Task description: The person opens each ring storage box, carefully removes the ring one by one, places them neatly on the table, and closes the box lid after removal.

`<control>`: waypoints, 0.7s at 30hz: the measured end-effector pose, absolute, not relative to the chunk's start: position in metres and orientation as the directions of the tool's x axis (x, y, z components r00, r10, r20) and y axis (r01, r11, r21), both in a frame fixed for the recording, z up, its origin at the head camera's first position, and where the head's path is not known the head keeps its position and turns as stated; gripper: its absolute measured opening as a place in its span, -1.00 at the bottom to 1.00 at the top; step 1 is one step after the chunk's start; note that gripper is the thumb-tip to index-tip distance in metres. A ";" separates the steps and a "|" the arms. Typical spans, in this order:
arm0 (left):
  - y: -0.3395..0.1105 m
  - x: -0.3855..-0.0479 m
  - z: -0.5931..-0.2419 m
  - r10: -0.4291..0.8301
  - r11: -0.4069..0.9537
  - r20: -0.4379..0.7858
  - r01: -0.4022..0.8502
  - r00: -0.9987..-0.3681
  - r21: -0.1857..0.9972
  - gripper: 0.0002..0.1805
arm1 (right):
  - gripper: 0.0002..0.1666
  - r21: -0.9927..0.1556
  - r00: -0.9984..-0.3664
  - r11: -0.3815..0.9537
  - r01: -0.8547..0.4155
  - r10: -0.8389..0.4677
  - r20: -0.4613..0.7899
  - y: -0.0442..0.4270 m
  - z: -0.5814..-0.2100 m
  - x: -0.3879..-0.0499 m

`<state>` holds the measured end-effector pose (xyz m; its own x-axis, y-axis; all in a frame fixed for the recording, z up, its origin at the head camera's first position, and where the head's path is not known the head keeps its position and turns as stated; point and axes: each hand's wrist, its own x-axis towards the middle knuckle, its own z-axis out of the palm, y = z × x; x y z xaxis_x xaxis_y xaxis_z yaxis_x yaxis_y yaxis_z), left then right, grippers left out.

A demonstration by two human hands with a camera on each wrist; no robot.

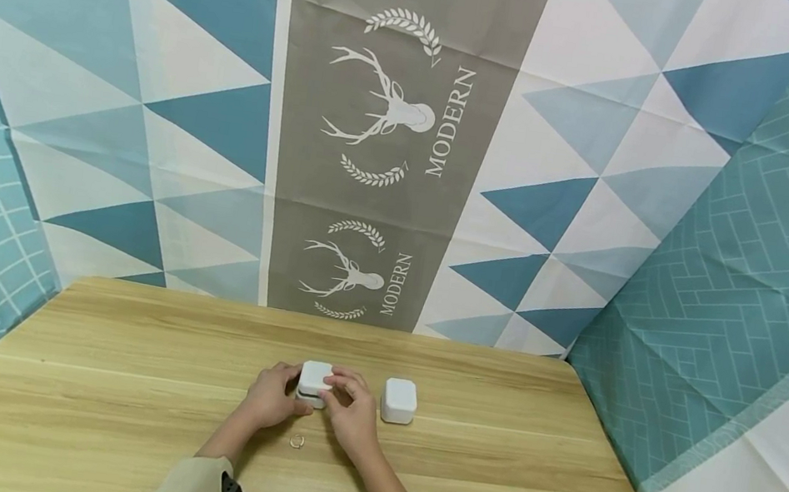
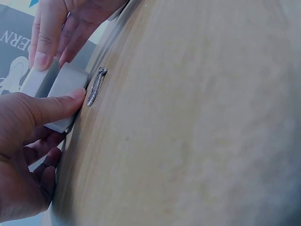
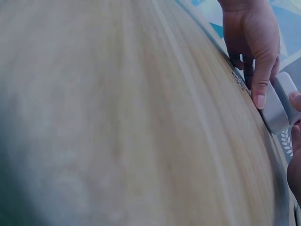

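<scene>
Between the two hands in the head view is a small white box, its lid (image 1: pixel 316 375) parted from the base (image 1: pixel 310 400) by a dark gap. My left hand (image 1: pixel 269 398) grips the base, thumb on the near side, as the left wrist view also shows at the base (image 2: pixel 68 87). The lid (image 2: pixel 37 82) is pinched by my right hand (image 1: pixel 352 415), thumb and fingers on its right side. A small ring (image 1: pixel 297 441) lies on the table in front of the box; the left wrist view shows its studded band (image 2: pixel 97 86).
A second white box (image 1: pixel 399 401) stands on the wooden table (image 1: pixel 522 466), to the right of my right hand. Behind the table hangs a patterned cloth (image 1: pixel 361 216), with teal cloths at both sides.
</scene>
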<state>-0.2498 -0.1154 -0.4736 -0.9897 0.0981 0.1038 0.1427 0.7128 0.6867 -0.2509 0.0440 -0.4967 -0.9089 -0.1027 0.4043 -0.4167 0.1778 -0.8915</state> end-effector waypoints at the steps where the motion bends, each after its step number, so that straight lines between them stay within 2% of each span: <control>1: -0.115 -0.250 -0.473 0.098 0.713 0.102 0.141 -0.990 0.687 -0.19 | -0.81 -0.892 -0.910 0.179 -0.415 -0.105 0.402 0.044 -0.497 -0.251; 6: -0.115 -0.249 -0.472 0.099 0.715 0.098 0.139 -0.990 0.685 -0.19 | -0.81 -0.904 -0.921 0.178 -0.389 -0.106 0.376 0.044 -0.496 -0.251; 13: -0.116 -0.250 -0.472 0.100 0.717 0.099 0.141 -0.990 0.683 -0.19 | -0.82 -0.888 -0.909 0.196 -0.416 -0.111 0.401 0.044 -0.494 -0.250; 21: -0.116 -0.250 -0.473 0.103 0.714 0.100 0.143 -0.990 0.685 -0.18 | -0.83 -0.909 -0.932 0.204 -0.363 -0.104 0.348 0.044 -0.494 -0.249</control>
<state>-0.2497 -0.1164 -0.4733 -0.9897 0.1028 0.0999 0.1433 0.7141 0.6852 -0.2488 0.0439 -0.4944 -0.9317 -0.1039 0.3481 -0.3625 0.2043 -0.9093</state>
